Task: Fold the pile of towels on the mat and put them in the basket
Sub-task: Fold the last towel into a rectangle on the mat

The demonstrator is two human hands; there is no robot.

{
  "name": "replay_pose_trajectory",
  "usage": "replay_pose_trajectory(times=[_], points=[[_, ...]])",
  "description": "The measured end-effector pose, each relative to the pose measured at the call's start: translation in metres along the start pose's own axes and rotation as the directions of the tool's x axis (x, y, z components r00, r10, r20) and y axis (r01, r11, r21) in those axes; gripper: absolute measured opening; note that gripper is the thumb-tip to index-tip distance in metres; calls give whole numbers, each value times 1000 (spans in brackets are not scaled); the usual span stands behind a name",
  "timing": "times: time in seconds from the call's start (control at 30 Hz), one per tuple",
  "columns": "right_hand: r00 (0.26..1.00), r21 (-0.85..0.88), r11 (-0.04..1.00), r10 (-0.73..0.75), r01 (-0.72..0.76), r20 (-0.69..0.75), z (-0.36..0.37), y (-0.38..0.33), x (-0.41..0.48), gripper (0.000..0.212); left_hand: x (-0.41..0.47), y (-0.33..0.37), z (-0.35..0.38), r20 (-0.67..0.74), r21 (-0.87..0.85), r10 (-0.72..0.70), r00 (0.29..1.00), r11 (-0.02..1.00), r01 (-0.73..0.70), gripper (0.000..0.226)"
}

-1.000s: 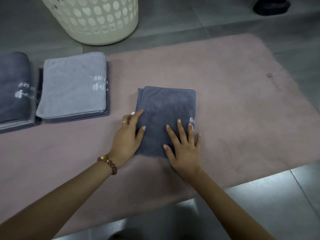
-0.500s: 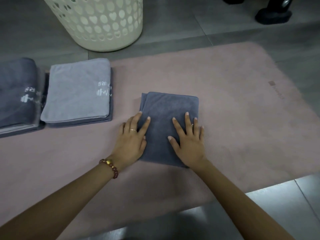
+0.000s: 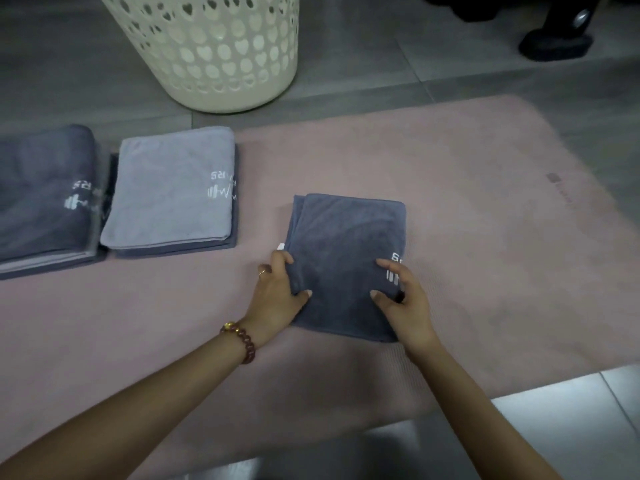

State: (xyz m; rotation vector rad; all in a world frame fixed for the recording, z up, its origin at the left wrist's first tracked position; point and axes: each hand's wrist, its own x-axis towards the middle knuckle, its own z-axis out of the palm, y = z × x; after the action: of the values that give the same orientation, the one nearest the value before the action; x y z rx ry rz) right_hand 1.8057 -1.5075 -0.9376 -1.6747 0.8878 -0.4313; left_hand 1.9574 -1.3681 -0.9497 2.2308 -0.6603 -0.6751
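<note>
A folded dark grey towel point(image 3: 346, 244) lies in the middle of the pink mat point(image 3: 467, 202). My left hand point(image 3: 280, 299) grips its left edge, fingers curled over the cloth and thumb on top. My right hand point(image 3: 405, 299) grips its right edge near the white logo, thumb on top and fingers tucked at the side. To the left lie two stacks of folded towels: a light grey towel point(image 3: 173, 188) on top of a dark one, and a dark grey stack point(image 3: 45, 195) at the frame's left edge. The cream basket point(image 3: 214, 50) with heart-shaped holes stands beyond the mat.
Grey floor tiles point(image 3: 450, 64) surround the mat. A black object point(image 3: 554, 46) stands on the floor at the far right. A lighter tile strip point(image 3: 571, 417) runs along the mat's near right edge.
Both hands lay flat on the dark towel before. Now they have slid to its left and right edges and curled around them. The view has shifted slightly.
</note>
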Motion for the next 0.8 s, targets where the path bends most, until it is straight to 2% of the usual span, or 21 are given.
replay_pose_trajectory(times=[0.1,0.17,0.3,0.4,0.47,0.53,0.6,0.67,0.73,0.8], points=[[984,112,987,94,-111,150,-8,-10,4,50,6,2,-14,127,-200,82,988,978,-56,49],[970,174,971,129,-166,204,-13,-22,7,58,1,9,-22,143,-270,103,984,961,-62,46],[966,221,975,-36,-22,257,-8,-67,18,67,-12,39,-65,-23,-362,226,974,906,-219,52],[944,298,945,-213,134,252,16,-116,36,68,-12,57,-134,-193,-319,309,931,878,-357,54],[911,398,899,-307,182,276,46,-148,51,67,-7,59,-184,-274,-295,310,910,874,-387,54],[898,474,869,-316,145,305,88,-165,72,67,4,47,-227,-348,-307,252,903,879,-364,54],[893,454,888,-260,72,367,137,-165,95,69,19,20,-253,-380,-296,172,909,908,-295,55],[878,311,950,-152,3,454,184,-151,111,68,39,-26,-259,-326,-196,71,943,970,-141,55],[852,110,994,-57,-1,521,217,-133,112,66,51,-77,-250,-233,-81,-13,972,997,-7,57],[886,61,998,-43,17,463,234,-124,109,63,62,-113,-239,-229,22,-8,973,1000,14,58]])
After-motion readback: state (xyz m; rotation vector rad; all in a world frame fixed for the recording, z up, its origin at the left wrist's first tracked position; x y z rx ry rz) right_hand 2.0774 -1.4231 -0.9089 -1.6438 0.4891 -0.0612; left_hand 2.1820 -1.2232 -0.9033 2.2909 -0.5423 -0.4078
